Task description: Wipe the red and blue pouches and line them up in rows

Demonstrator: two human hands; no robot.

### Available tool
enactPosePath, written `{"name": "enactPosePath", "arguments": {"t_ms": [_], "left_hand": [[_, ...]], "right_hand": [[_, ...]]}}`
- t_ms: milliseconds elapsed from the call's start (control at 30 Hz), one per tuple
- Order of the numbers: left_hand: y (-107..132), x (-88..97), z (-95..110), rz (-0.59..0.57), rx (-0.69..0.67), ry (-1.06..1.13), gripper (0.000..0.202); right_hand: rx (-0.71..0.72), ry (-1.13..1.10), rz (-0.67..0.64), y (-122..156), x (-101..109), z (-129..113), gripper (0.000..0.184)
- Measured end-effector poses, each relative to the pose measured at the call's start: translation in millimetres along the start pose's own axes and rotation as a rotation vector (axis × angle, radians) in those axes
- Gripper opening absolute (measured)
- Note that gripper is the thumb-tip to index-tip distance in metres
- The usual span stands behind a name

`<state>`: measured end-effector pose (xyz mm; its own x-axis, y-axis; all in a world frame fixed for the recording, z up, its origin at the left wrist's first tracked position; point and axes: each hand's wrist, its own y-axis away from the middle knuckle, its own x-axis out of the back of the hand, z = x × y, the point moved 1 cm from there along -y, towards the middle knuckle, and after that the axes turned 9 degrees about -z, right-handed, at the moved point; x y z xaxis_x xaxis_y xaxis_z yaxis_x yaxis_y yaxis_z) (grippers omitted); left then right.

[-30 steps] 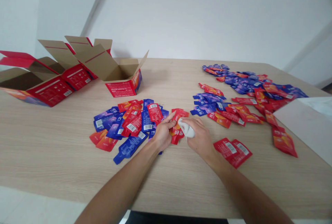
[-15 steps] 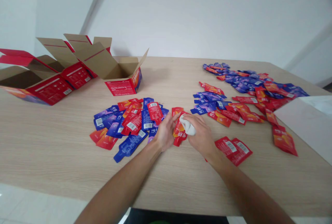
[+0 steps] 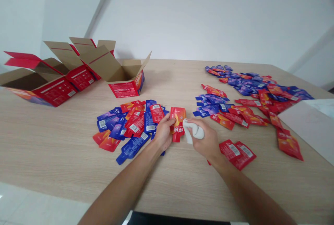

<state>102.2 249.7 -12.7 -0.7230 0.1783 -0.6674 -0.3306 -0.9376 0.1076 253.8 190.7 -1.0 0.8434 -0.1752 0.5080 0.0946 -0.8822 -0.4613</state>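
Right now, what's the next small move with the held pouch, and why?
Probably flip the held pouch: its front faces up, so its back is hidden from the cloth. The left hand grips it by the left side, and the right hand has the cloth bunched at its right edge, leaving most of the front uncovered.

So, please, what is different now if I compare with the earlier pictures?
The right hand has moved right with the white cloth, from over the red pouch to about its right edge, uncovering more of its front. The left hand still holds the pouch; the right keeps the cloth. The open boxes and the loose pouches stayed as they were.
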Motion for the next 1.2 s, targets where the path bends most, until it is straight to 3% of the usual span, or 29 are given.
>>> {"name": "enactPosePath", "arguments": {"t_ms": [100,267,400,533,633,767,833,967,1133,1200], "left_hand": [[2,1.0,1,0.054,-0.029,-0.023,0.04],[5,-2.9,-7,-0.024,-0.034,-0.046,0.037],[4,-3.6,-13,-0.013,0.017,0.009,0.026],[3,-2.1,-7,-0.013,-0.008,0.089,0.025],[6,-4.5,-4,-0.028,-0.015,0.051,0.03],[11,-10.2,-10,0.017,0.051,0.032,0.027],[11,-11.1,-12,0.008,0.089,0.042,0.026],[8,-6.6,-9,0.029,0.067,0.056,0.03],[9,-7.8,-10,0.004,0.1,0.057,0.032],[10,-9.6,-9,-0.009,0.103,-0.019,0.033]], "right_hand": [[-0.081,-0.008,0.125,-1,4,0,0.022],[0.05,-0.046,0.042,0,-6,-3,0.025],[0.162,0.013,-0.013,2,-13,0,0.04],[0.249,0.104,-0.155,2,-14,5,0.061],[0.218,0.152,-0.152,0,-8,8,0.064],[0.147,0.207,0.011,-5,1,7,0.056],[0.172,0.196,-0.013,-5,1,4,0.055],[0.184,0.144,-0.189,-2,-4,2,0.062],[0.117,0.187,-0.049,-4,0,5,0.059],[0.13,0.167,-0.089,-4,-1,4,0.058]]}}
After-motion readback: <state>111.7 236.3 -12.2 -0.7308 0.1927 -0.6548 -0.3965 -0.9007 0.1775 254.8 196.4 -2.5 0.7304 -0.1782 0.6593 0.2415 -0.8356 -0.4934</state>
